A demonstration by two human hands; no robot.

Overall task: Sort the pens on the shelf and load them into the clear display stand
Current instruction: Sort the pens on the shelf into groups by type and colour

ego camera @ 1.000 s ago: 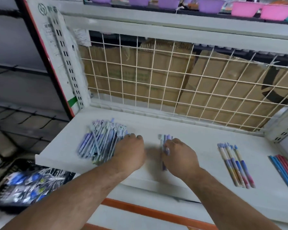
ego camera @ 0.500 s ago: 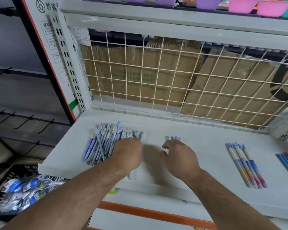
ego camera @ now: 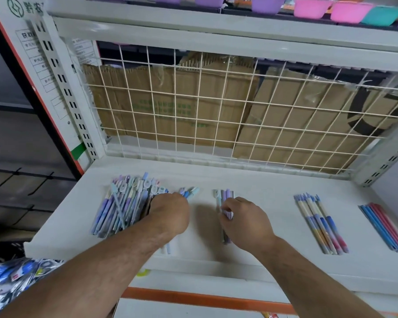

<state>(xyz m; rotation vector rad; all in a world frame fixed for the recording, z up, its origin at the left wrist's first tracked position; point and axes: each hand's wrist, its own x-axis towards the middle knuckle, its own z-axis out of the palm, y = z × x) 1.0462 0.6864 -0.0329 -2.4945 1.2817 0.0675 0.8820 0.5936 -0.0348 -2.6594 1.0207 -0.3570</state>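
A big loose pile of blue and purple pens lies at the left of the white shelf. My left hand sits at the pile's right edge with fingers curled down over a few pens, whose ends stick out above and below the hand. My right hand rests on a small group of purple pens at mid-shelf and pinches one between its fingertips. No clear display stand is in view.
A sorted row of blue-to-pink pens and a row of plain blue and red pens lie at the right. A wire grid backs the shelf. A black basket of packaged goods sits low left.
A few pens now stick out from under my left hand, apart from the pile. My right hand lifted briefly, then came back down onto the small purple group.
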